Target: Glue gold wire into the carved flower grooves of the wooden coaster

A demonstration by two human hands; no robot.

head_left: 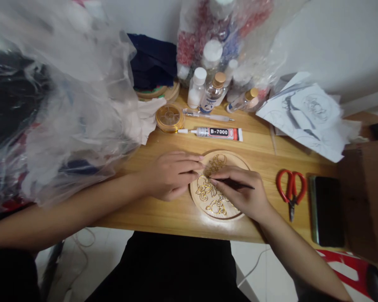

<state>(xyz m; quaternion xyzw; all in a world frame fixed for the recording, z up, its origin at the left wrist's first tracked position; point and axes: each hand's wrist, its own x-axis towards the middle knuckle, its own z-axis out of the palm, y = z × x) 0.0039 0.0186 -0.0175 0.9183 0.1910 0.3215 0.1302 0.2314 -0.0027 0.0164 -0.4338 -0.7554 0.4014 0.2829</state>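
A round wooden board (196, 200) lies near the table's front edge, with gold wire bent into curly outlines (216, 207) on its face. My left hand (176, 175) rests at the board's left rim, fingers stretched out and their tips over the wood. My right hand (244, 188) is above the board's right side, closed in a pinch on a thin dark tool (239, 183) that looks like tweezers. Its tip points left, close to my left fingertips and the wire pattern. My right fingers hide part of the pattern, and whether the tip holds any wire is too small to tell.
Behind the board lie a B-7000 glue tube (219, 133), a spool of gold wire (169, 118) and a pen (208, 115). Bottles (212, 94) stand farther back. Red-handled pliers (291, 188) and a phone (326, 209) are at right, plastic bags (82, 105) at left, printed papers (305, 113) back right.
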